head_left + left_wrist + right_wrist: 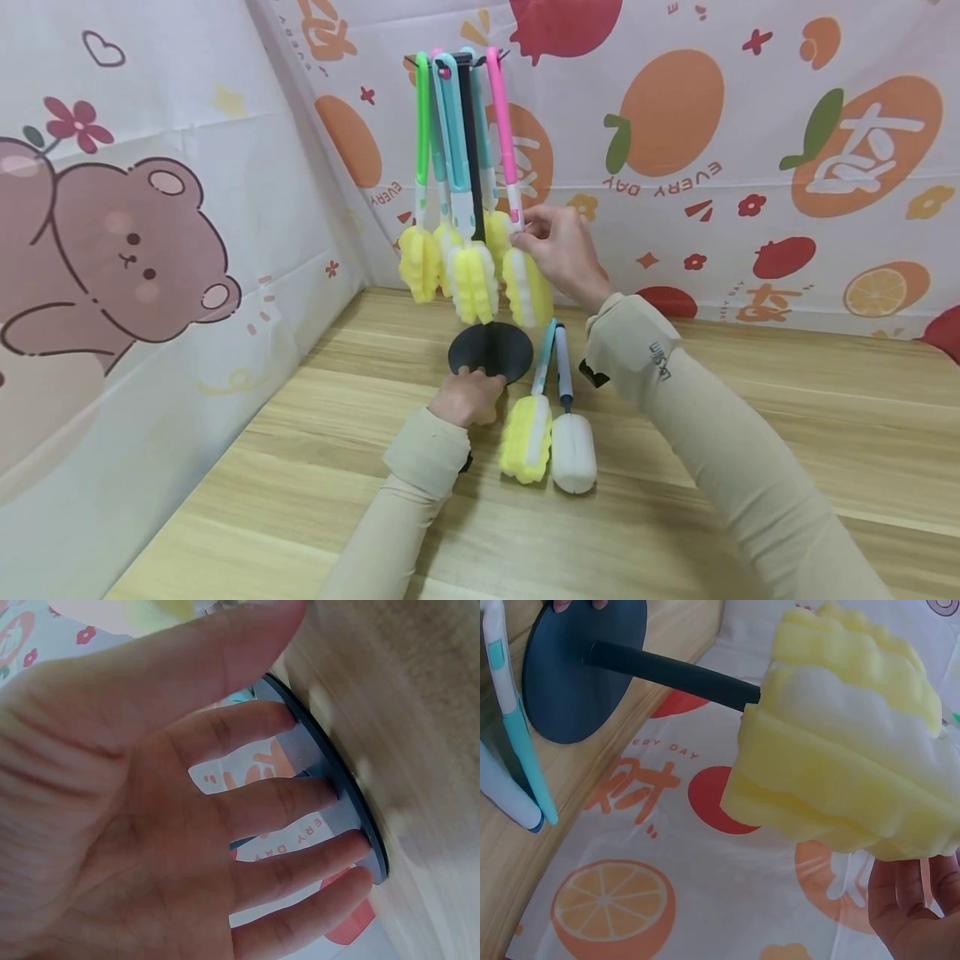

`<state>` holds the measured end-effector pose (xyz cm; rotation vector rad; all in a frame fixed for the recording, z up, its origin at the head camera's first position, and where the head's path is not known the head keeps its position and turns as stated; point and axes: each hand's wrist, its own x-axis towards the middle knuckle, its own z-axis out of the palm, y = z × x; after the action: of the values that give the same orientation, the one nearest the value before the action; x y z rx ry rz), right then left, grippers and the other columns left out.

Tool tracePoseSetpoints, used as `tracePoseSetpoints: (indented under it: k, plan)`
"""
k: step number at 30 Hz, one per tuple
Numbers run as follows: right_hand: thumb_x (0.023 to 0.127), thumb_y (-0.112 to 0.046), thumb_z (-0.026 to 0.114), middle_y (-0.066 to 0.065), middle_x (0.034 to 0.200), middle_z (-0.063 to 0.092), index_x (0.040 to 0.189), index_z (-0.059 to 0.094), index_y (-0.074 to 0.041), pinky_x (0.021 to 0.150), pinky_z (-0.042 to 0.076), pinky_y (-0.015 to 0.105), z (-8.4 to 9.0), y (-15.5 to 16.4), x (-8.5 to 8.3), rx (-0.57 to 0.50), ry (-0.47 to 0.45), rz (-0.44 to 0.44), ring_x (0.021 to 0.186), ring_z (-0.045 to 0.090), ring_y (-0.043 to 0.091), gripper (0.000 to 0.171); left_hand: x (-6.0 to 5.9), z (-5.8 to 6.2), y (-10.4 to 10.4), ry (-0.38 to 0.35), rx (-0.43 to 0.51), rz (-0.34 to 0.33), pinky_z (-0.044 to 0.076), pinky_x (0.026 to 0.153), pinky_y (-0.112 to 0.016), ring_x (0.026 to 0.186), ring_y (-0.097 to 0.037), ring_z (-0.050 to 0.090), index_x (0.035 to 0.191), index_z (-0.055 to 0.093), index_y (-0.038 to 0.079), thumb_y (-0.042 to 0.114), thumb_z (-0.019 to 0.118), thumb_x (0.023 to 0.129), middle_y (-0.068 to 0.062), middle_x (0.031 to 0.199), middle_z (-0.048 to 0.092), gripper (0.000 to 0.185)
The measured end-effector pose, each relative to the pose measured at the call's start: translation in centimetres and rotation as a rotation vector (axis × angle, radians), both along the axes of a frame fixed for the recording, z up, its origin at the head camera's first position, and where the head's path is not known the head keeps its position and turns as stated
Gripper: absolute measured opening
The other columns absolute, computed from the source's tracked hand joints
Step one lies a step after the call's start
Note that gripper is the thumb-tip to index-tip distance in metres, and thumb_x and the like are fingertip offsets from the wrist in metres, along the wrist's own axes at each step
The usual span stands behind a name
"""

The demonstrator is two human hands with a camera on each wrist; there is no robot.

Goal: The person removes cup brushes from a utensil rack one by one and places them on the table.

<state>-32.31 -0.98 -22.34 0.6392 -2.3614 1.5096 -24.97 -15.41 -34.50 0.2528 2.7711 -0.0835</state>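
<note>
Right hand (558,250) pinches the pink-handled brush (513,217) just above its yellow-and-white sponge head (527,287), thumb and fingertips closed on the handle where it hangs at the 3 o'clock side of the black stand (471,167). Left hand (467,396) presses down on the stand's round base (491,352) at its 7 o'clock edge; the left wrist view shows straight, spread fingers (292,799) lying flat on the disc, holding nothing.

Risks, as I judge them: the stand is tall, thin and loaded at the top with several brushes, so a sideways tug on the pink one could tip it if the left hand's pressure slips off the base rim. The hanging sponge heads crowd each other, touching or nearly so; drawing the pink brush outward may snag a neighbour and drag it off its hook. The hook at the top is too small to read, so how the loop sits on it I cannot tell.

Room: two brushes (551,417) lie on the wooden table (750,433) at 5 o'clock of the base, just beside the left hand and beneath the right forearm. Printed cloth walls (675,208) close in at 12 and 9 o'clock, near the stand. Open table stretches toward 3 and 4 o'clock.
</note>
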Motion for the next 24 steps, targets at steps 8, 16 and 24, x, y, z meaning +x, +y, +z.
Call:
tracePoseSetpoints:
  k: [8,16,24]
  plan:
    - [0.095,-0.004,0.070,0.016,0.088,0.068,0.117,0.072,0.005,0.071,0.049,0.029,0.35,0.42,-0.14,-0.021,0.033,-0.031,0.081,0.058,0.026,0.023,-0.09,0.06,0.02,-0.010,-0.005,0.005,0.049,0.091,-0.049,0.114,-0.037,0.054,0.143,0.057,0.017,0.025,0.073,0.095,-0.015,0.135,0.059,0.051]
    - [0.095,-0.007,0.072,0.018,0.091,0.068,0.118,0.072,0.004,0.078,0.052,0.033,0.73,0.65,-0.09,-0.019,0.030,-0.048,0.082,0.058,0.027,0.026,-0.06,0.02,0.03,-0.006,0.001,0.012,0.049,0.091,-0.049,0.114,-0.038,0.054,0.143,0.058,0.017,0.024,0.074,0.095,-0.014,0.135,0.059,0.051]
    - [0.094,-0.007,0.074,0.017,0.087,0.067,0.115,0.074,0.004,0.072,0.048,0.029,0.74,1.06,0.02,-0.015,0.025,-0.059,0.079,0.055,0.026,0.023,0.06,0.12,-0.02,-0.008,0.004,0.015,0.049,0.092,-0.050,0.116,-0.038,0.053,0.143,0.058,0.017,0.023,0.073,0.095,-0.014,0.137,0.059,0.051]
